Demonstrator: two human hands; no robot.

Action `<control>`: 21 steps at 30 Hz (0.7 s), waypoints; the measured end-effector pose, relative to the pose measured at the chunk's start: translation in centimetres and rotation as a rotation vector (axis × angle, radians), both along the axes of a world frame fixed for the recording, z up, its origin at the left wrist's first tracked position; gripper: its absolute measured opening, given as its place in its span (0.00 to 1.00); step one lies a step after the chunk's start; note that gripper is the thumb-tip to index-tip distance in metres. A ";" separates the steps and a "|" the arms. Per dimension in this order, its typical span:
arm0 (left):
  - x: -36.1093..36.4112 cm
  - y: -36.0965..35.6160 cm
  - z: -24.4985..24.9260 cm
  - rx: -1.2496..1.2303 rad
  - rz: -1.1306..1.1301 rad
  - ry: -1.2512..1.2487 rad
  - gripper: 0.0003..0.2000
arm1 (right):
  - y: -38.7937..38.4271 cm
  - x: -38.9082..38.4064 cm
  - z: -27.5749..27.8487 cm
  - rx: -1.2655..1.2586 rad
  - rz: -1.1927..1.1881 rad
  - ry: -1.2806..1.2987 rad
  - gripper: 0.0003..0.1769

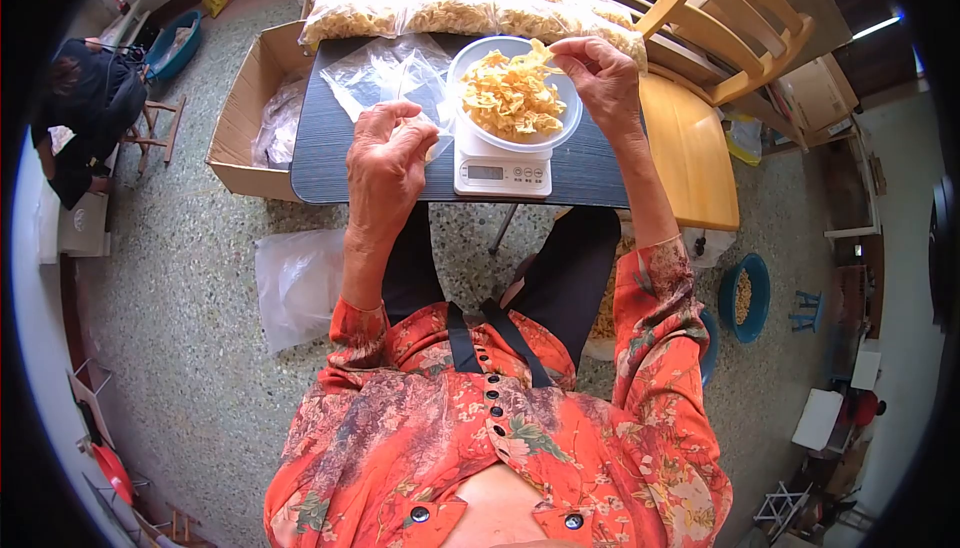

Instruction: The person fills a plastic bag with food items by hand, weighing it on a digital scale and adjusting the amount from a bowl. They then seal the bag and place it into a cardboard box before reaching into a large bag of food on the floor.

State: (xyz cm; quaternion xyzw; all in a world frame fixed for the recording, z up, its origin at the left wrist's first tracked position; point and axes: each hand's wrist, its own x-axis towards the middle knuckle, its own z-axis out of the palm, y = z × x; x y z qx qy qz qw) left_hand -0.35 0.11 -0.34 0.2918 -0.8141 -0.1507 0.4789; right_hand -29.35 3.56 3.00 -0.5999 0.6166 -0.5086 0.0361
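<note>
A white digital scale [503,174] stands on the dark tabletop, with a round translucent plastic bowl [572,118] on top. Pale yellow dried flakes [512,98] are heaped in the bowl. My right hand [605,78] is at the bowl's right rim, thumb and fingers pinching a dried flake [541,54] over the heap. Left of the scale, my left hand [388,153] is closed, its fingertips pinching the edge of a clear plastic bag [410,73] that lies crumpled on the tabletop. The scale's display is too small to read.
Filled clear bags [450,12] are lined up along the table's far edge. A cardboard box [240,113] stands left, a wooden chair [690,148] right. Plastic sheeting [298,283] and a blue basin [744,298] are on the floor. Another person [90,98] sits far left.
</note>
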 end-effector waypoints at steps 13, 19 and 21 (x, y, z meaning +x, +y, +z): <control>0.3 -0.3 -0.1 0.001 0.000 0.009 0.09 | 0.2 0.7 0.1 0.026 -0.104 -0.249 0.08; 0.3 -0.2 -0.2 0.006 0.003 0.011 0.09 | 0.2 0.8 0.1 0.020 0.017 -0.802 0.14; 0.3 -0.2 -0.2 0.017 -0.009 0.028 0.09 | 0.1 0.9 0.2 -0.016 0.048 -0.837 0.15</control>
